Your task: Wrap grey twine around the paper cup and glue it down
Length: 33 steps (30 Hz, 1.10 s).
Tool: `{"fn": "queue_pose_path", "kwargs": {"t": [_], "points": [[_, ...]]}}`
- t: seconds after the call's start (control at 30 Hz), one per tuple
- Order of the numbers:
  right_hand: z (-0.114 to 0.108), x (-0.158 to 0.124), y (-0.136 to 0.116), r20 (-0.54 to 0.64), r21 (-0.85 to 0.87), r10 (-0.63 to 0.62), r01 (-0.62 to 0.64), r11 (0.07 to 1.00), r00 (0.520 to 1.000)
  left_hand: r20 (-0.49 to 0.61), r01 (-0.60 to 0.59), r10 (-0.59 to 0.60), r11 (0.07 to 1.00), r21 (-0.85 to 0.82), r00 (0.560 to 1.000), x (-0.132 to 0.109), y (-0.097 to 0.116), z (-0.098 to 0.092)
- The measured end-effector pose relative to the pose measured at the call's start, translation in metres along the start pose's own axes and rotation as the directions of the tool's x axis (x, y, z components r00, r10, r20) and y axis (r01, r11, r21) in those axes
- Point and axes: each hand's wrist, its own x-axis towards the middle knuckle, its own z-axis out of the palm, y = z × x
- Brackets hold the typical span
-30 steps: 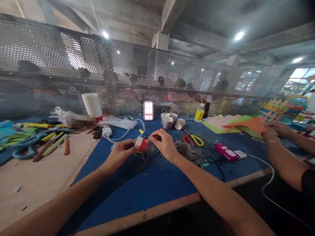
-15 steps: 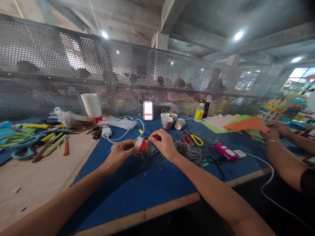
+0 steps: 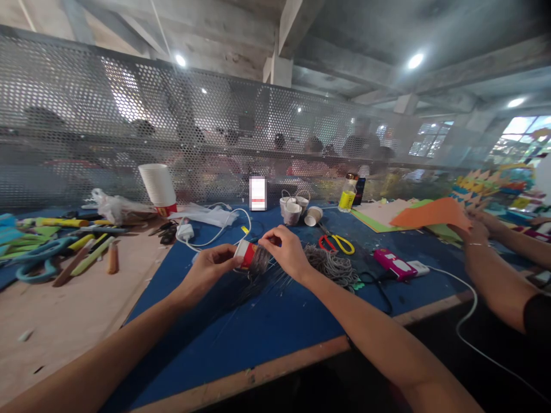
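Note:
My left hand [image 3: 214,261] grips a red-and-white paper cup [image 3: 246,253], tilted on its side above the blue tabletop. Grey string [image 3: 260,261] covers the cup's right-hand part, and thin loose strands hang below it. Pinched together at that part are the fingertips of my right hand [image 3: 284,250], on what looks like the string; the exact hold is too small to see. Just right of the hand lies a tangled heap of grey string [image 3: 333,267]. Behind it are scissors [image 3: 338,243] with red and yellow handles.
String-covered cups [image 3: 291,211] stand at the back, beside a bottle [image 3: 348,195]. A stack of paper cups [image 3: 157,184], blue scissors [image 3: 41,258] and a white cable [image 3: 249,217] are leftward. Rightward lie a magenta device [image 3: 394,264] and another person's hands [image 3: 476,229] with orange paper [image 3: 433,214].
My two hands and the cup stay almost in place. The view has shifted slightly. At the right, the other person's orange paper has changed its bend.

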Motion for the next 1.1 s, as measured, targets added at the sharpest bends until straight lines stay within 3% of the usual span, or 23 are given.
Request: {"fn": "queue_pose_path", "kwargs": {"t": [1.1], "points": [[-0.0029,0.0011,-0.0016,0.083,-0.030,0.090,-0.087,0.996,0.993,0.058,-0.005,0.005,1.000,0.005,0.998,0.0002,-0.0038,-0.0024]]}}
